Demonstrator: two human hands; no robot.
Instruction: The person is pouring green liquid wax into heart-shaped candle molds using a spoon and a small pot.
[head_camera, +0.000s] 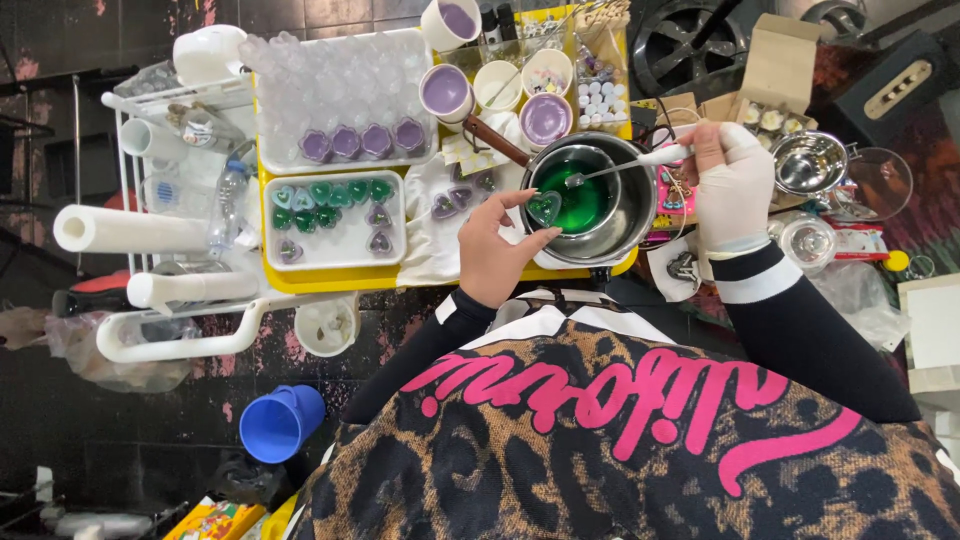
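My bare left hand (492, 252) pinches a small clear heart-shaped container (545, 208) over the rim of a steel pot (630, 215) that holds a glass bowl of green liquid (578, 195). My right hand (733, 185), in a white glove, grips the white handle of a spoon (620, 166) whose tip dips into the green liquid. A white tray (335, 262) to the left carries several filled heart containers, some green, some purple.
A larger white tray (300, 100) of clear heart containers, with a few purple ones, lies behind. Cups of purple liquid (446, 92) stand near the pot. A steel bowl (808, 162) sits right; paper rolls (125, 230) and a blue cup (280, 422) left.
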